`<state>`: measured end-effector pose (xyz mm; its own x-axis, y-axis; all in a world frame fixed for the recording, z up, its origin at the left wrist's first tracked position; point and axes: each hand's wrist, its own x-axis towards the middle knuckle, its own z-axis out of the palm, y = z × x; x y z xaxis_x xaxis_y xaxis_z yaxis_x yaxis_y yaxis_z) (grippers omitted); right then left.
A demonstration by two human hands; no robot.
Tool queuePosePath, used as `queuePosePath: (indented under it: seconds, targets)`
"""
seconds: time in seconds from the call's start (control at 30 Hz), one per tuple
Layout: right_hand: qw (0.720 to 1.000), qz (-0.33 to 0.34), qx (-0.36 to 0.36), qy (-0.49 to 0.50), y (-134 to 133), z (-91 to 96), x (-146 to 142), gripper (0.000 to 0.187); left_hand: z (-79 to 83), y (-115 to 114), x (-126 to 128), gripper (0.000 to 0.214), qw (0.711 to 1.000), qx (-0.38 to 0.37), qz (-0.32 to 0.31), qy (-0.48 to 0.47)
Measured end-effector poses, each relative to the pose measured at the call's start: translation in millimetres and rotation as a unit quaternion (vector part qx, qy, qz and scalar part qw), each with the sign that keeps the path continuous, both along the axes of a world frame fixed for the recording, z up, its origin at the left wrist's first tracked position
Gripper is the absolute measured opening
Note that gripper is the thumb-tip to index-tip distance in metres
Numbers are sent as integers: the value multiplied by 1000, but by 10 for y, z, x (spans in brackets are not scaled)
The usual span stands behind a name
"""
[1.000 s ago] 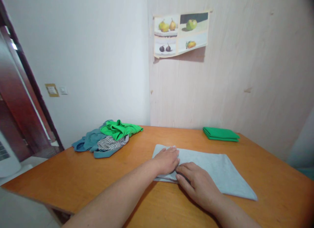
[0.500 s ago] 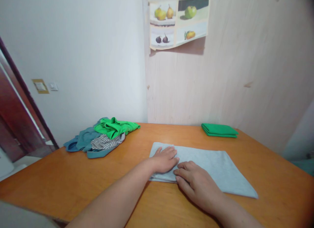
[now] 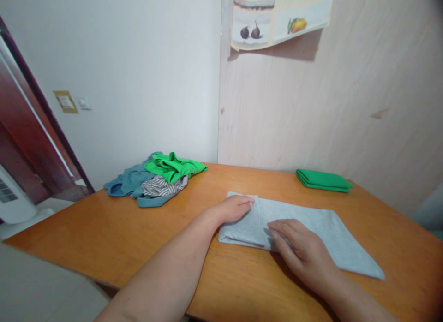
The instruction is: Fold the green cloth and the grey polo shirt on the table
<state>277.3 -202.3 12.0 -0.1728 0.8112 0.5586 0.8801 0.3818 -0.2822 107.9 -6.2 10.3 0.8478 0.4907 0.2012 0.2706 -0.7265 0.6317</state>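
Observation:
A light grey-blue piece of clothing [image 3: 304,216] lies in front of me as a flat, folded strip. Its left end is folded over, with an edge running across near my hands, and its right end tapers to a corner. On the folded left part rests my left hand [image 3: 233,209], open, palm down, fingers pointing right; its thumb is hard to make out. My right hand [image 3: 302,243] is open over the front middle of the garment, fingertips at or just above the fabric beside the fold. I cannot tell whether they touch.
At the back left of the wooden table [image 3: 166,234] lies a loose heap of clothes [image 3: 133,181], with a bright green garment [image 3: 176,167] on top. A neatly folded green cloth [image 3: 323,180] sits at the back right. Behind the table stands a wall with a fruit poster [image 3: 277,26].
The view has tilted down and turned slightly left. My left hand's spread fingers have drawn together near the fold's far edge. My right hand has moved right, away from the left hand.

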Motion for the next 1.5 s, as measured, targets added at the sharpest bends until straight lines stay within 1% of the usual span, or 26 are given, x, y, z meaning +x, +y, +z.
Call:
queuePosePath:
  seconds: [0.07, 0.1, 0.23, 0.3, 0.4, 0.57, 0.67, 0.77, 1.03, 1.17, 1.27, 1.33, 1.5]
  targets:
    - [1000, 2, 1, -4, -42, 44, -71, 23, 1, -17, 3, 40, 997, 49, -19, 55]
    - [1000, 4, -13, -10, -67, 77, -131, 23, 11, -28, 4, 42, 994, 68, -27, 80]
    - [989, 23, -136, -61, -156, 239, -501, 24, 80, -61, 10, 52, 984, 92, -37, 149]
    - [982, 21, -173, -78, -164, 286, -706, 23, 105, -64, 13, 55, 980, 97, -39, 168]
    - [972, 2, -207, -110, -122, 275, -945, 22, 124, -62, 12, 57, 976, 107, -47, 183]
    - [960, -63, -209, -175, -4, 165, -1139, 33, 133, -64, 8, 60, 970, 127, -55, 199]
    - [957, -73, -210, -188, 43, 144, -1208, 37, 135, -77, 11, 60, 968, 139, -52, 200]
    - [956, -77, -220, -178, 68, 169, -1246, 38, 134, -101, 11, 58, 969, 146, -49, 193]
    - [954, -65, -244, -159, 88, 247, -1241, 50, 119, -151, 16, 57, 971, 149, -29, 186]
    - [957, -57, -243, -146, 85, 238, -1248, 50, 102, -185, 35, 59, 971, 142, -17, 189]
    - [960, -56, -237, -138, 74, 221, -1261, 50, 77, -236, 45, 59, 971, 135, 3, 196]
    - [963, -55, -232, -129, 55, 217, -1268, 47, 57, -271, 47, 59, 971, 135, 16, 195]
    - [966, -35, -241, -83, -46, 260, -1213, 24, 34, -313, 37, 62, 972, 134, 27, 192]
